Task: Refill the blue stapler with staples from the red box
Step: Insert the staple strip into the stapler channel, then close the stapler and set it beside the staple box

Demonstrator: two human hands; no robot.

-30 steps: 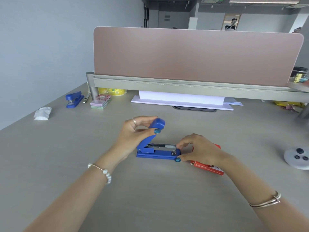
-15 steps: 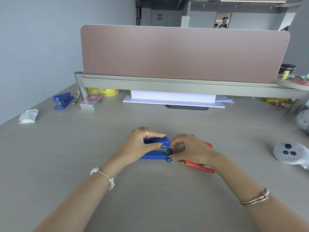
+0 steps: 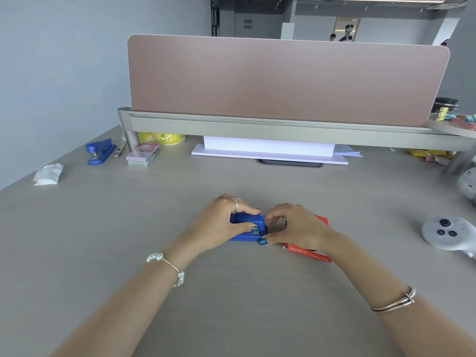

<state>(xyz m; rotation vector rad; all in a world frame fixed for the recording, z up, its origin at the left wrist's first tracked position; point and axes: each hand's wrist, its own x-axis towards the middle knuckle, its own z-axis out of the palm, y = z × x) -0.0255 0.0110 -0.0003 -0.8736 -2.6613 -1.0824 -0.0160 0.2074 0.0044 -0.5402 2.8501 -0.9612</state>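
Left hand clamped over the blue stapler, fingers curled across its glossy plastic top, lid down. Right hand pinches the stapler's front end, thumb low against the base. I see the flat red box under the right wrist, on the matte grey desk.
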